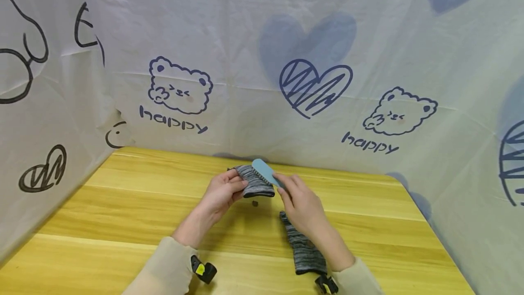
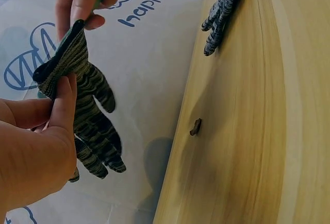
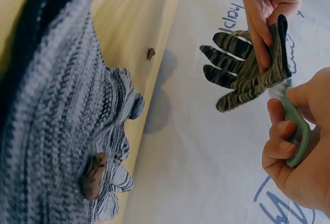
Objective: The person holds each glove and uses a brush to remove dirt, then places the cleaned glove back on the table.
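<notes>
A grey-and-black knitted glove (image 1: 259,187) hangs above the table, its cuff gripped by my left hand (image 1: 222,193) between thumb and fingers. Its fingers dangle free in the left wrist view. My right hand (image 1: 304,208) holds a light blue-green brush (image 1: 262,169) by the handle, with the bristles against the glove near the cuff. A second matching glove (image 1: 303,247) lies on the table below my right forearm. On it sits a brown lump (image 3: 94,176), seen in the right wrist view. The brush head is mostly hidden behind the glove in the left wrist view.
A small dark brown bit (image 1: 255,203) lies on the yellow wood-grain table (image 1: 135,213), below the raised glove. White cloth (image 1: 241,108) printed with hearts and bears hangs behind the table's far edge and along both sides.
</notes>
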{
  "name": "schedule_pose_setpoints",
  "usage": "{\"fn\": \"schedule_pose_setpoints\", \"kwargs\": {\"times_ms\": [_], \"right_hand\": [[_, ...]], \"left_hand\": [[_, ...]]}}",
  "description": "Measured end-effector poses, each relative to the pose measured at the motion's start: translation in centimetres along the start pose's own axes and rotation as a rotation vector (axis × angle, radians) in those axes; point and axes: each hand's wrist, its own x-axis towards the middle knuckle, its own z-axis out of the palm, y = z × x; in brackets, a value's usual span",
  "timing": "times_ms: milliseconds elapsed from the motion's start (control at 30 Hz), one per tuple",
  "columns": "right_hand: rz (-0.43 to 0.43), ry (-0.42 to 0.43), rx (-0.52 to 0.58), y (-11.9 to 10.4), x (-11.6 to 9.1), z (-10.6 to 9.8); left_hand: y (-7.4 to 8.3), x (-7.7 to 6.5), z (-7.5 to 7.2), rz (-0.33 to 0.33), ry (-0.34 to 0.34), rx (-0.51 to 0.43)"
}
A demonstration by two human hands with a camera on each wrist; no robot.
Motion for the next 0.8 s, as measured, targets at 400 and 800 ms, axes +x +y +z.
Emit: {"fn": "schedule_pose_setpoints", "kwargs": {"times_ms": [400, 800], "right_hand": [[0.084, 0.131, -0.011, 0.9, 0.1, 0.0], [-0.099, 0.045, 0.053, -0.3, 0.1, 0.0]], "left_hand": [[0.2, -0.1, 0.3, 0.015, 0.025, -0.002], [0.1, -0.3, 0.4, 0.023, -0.111, 0.069]]}}
